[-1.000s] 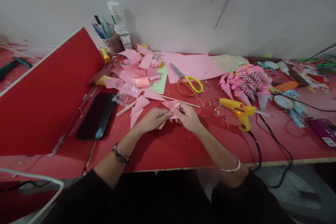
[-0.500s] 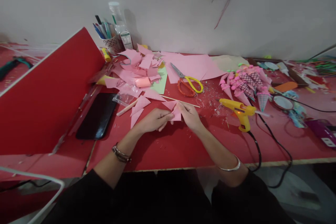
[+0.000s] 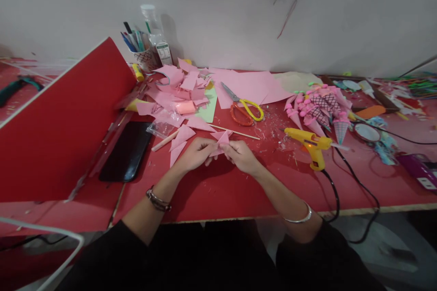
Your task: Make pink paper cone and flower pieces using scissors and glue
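Note:
My left hand [image 3: 196, 153] and my right hand [image 3: 241, 155] meet over the red table [image 3: 221, 191], both pinched on one small pink paper piece [image 3: 221, 139] held between them just above the surface. Its pointed corner sticks up past my fingertips. Two more pink paper triangles [image 3: 180, 141] lie flat just left of my left hand. A thin wooden stick [image 3: 235, 132] lies just behind the hands.
A yellow glue gun [image 3: 309, 143] with a black cord rests to the right. Scissors [image 3: 244, 108] lie on pink sheets behind. Pink paper cones [image 3: 316, 109] pile at the right, scraps [image 3: 177, 88] at the back left. A black phone [image 3: 126, 152] and a red board [image 3: 58, 122] sit left.
The pink piece has been folded narrower between my fingers; my right hand has turned and closed in toward the left hand. Nothing else on the table has moved.

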Tool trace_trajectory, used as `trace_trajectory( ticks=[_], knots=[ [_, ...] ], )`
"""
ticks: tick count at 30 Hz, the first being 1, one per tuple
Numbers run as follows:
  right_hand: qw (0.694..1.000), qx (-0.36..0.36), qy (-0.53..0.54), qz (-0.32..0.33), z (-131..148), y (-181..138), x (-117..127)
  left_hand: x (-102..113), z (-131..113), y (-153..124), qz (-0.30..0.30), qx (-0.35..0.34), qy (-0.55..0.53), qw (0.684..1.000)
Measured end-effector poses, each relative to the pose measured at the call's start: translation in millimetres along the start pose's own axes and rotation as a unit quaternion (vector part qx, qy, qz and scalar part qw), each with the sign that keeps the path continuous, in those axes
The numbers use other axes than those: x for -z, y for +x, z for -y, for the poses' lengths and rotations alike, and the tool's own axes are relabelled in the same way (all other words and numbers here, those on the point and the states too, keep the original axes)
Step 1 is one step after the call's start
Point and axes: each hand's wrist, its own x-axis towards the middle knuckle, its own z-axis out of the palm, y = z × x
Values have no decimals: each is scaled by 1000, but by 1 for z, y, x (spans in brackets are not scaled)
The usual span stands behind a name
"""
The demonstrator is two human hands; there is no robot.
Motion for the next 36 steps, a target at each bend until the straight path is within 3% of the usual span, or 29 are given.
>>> trace_trajectory(
  ticks=[4,9,14,21,26,31,36],
  knots=[
    [999,27,-25,32,1,0,0,0,2,1,-1,-20,2,1000],
    [997,5,14,81,1,-2,-1,-1,6,2,-17,-52,39,998],
    [996,-5,40,76,2,-2,-4,-3,4,1,-54,-51,52,996],
    [998,40,41,28,5,-1,-2,-1,2,2,-70,-43,37,996],
    [996,34,40,69,5,-1,0,-3,2,2,-87,-32,41,995],
    [998,27,45,43,5,-1,-2,-5,5,0,-114,-16,49,992],
    [996,21,55,70,5,-2,-3,-4,5,1,-134,-17,50,989]
  ],
)
